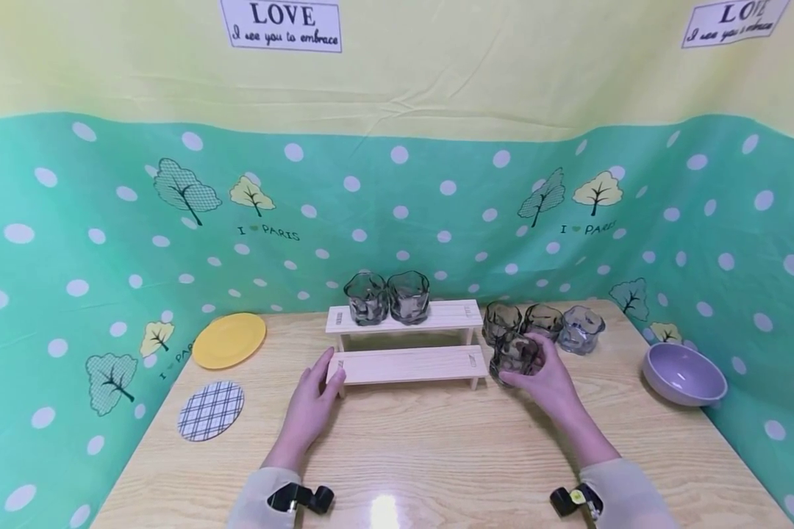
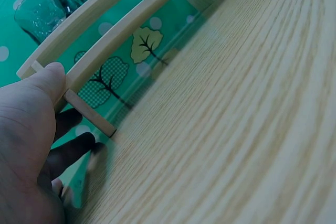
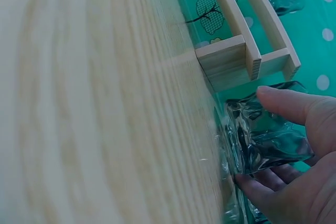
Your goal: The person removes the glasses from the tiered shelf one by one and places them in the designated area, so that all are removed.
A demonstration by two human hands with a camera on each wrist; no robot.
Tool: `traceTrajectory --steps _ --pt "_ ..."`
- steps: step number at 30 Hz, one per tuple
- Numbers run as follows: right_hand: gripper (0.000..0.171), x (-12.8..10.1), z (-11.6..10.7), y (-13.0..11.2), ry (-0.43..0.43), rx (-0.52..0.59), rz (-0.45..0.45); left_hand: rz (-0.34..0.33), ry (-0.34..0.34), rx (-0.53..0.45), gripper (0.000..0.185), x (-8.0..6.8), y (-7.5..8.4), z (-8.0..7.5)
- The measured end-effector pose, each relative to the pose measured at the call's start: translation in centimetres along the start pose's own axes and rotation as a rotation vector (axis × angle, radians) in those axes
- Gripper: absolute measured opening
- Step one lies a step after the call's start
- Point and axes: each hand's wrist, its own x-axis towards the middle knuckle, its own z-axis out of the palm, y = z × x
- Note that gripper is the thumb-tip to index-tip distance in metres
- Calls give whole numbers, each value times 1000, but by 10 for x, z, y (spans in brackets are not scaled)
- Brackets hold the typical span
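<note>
In the head view my right hand [image 1: 548,376] grips a dark, wavy-sided glass [image 1: 513,356] just off the right end of a two-step wooden rack [image 1: 406,366]. The right wrist view shows the thumb on one side of this glass [image 3: 268,129] and fingers on the other. My left hand [image 1: 311,402] holds the left end of the rack's lower step, its thumb on the front edge. From the left wrist the other fingers show beside the rack's leg [image 2: 90,114]. Two similar glasses, a left one [image 1: 367,300] and a right one [image 1: 409,298], stand on the upper step.
Behind the gripped glass stand two more dark glasses [image 1: 501,320] [image 1: 542,322] and a clearer one [image 1: 581,329]. A purple bowl [image 1: 684,375] sits at the far right. On the left lie a yellow plate [image 1: 229,341] and a checked round mat [image 1: 210,411]. Patterned cloth [image 1: 344,184] encloses the table.
</note>
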Motion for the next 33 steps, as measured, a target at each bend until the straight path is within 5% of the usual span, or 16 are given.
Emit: traceTrajectory --steps 33 --pt "114 5 4 9 -29 93 -28 17 -2 -2 68 1 0 0"
